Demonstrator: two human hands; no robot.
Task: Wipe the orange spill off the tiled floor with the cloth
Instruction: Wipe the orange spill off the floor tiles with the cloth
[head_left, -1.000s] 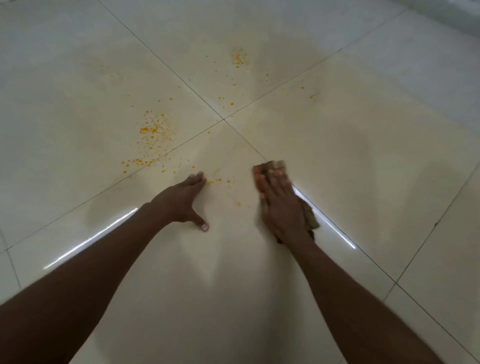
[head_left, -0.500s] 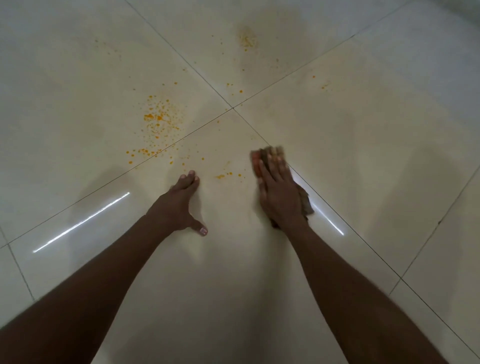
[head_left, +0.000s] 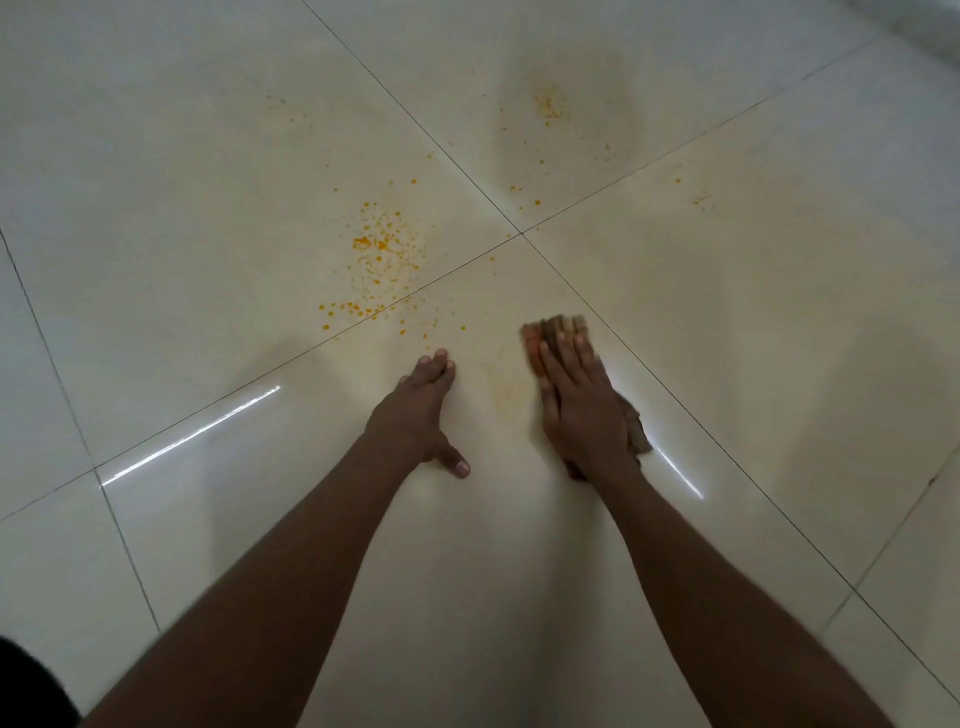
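My right hand (head_left: 579, 410) lies flat on a brownish cloth (head_left: 558, 326), pressing it to the cream tiled floor (head_left: 182, 234); the cloth's stained front edge and a back corner stick out from under the hand. My left hand (head_left: 415, 415) rests palm down on the tile beside it, fingers together, thumb spread, holding nothing. The densest orange spill (head_left: 382, 249) is a patch of droplets just beyond the left hand. A fainter orange patch (head_left: 550, 106) lies farther off. A pale yellowish smear (head_left: 506, 387) sits between the two hands.
Grout lines cross at a tile corner (head_left: 521, 234) ahead of the hands. Scattered orange specks (head_left: 678, 181) dot the far right tile. Bright light reflections streak the glossy floor at left (head_left: 192, 436) and right (head_left: 675, 475).
The orange drops between the hands are gone, leaving a faint smear. My right hand with the cloth stays near the grout line. The view has shifted slightly.
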